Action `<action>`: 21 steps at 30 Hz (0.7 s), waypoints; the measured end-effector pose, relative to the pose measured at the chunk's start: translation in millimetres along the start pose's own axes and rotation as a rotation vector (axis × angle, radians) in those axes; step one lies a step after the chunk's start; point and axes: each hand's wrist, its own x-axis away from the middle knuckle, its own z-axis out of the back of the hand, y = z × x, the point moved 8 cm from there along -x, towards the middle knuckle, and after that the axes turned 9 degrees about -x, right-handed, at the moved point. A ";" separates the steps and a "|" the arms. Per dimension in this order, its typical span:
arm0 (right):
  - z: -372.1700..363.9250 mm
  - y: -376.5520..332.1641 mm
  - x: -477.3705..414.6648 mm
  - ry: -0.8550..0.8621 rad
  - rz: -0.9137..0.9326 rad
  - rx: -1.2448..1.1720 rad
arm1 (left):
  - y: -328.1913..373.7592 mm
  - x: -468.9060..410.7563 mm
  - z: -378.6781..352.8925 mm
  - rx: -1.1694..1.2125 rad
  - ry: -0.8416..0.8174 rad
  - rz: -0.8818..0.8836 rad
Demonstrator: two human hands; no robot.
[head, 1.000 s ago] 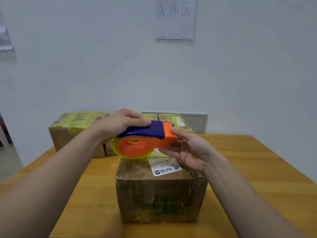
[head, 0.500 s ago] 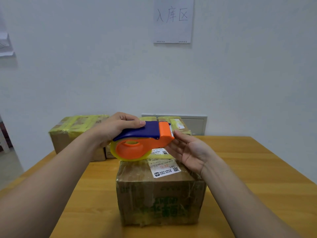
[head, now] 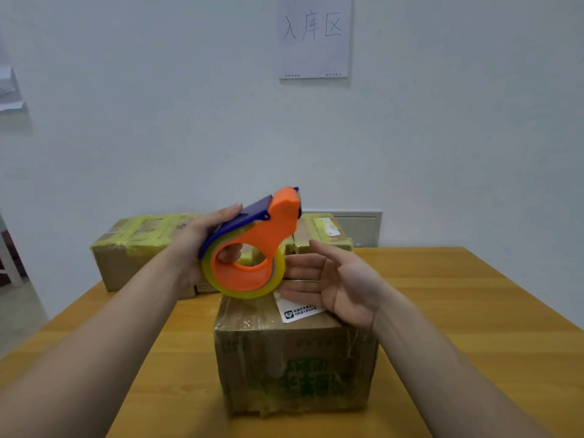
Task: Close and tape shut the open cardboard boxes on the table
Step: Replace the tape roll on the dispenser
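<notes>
A closed cardboard box (head: 294, 361) with green print and a white label stands in the middle of the wooden table (head: 474, 311), its top covered in clear tape. Above its far left corner my left hand (head: 196, 245) grips an orange and blue tape dispenser (head: 252, 248) holding a yellowish roll, tilted with its nose up. One finger shows through the roll's core. My right hand (head: 335, 286) hovers over the box top beside the dispenser, palm facing left, fingers straight, holding nothing.
Two boxes wrapped in yellow tape sit at the table's far edge, one at the back left (head: 142, 245) and one behind the dispenser (head: 322, 232). A paper sign (head: 314, 36) hangs on the white wall. Floor lies off the table's left side.
My left hand has lifted the dispenser and tipped its nose upward. My right hand let go of the dispenser's front and opened flat beside it.
</notes>
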 end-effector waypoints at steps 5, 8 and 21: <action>-9.7 2.3 5.9 -0.064 0.095 0.098 | -8.0 0.5 -7.7 0.291 -0.112 -0.093; -19.4 -10.5 13.3 -0.072 0.389 0.327 | -15.9 3.5 -14.0 0.390 -0.166 -0.110; -9.7 -18.7 22.5 0.142 0.363 0.215 | -5.0 15.2 -9.6 0.242 -0.102 -0.179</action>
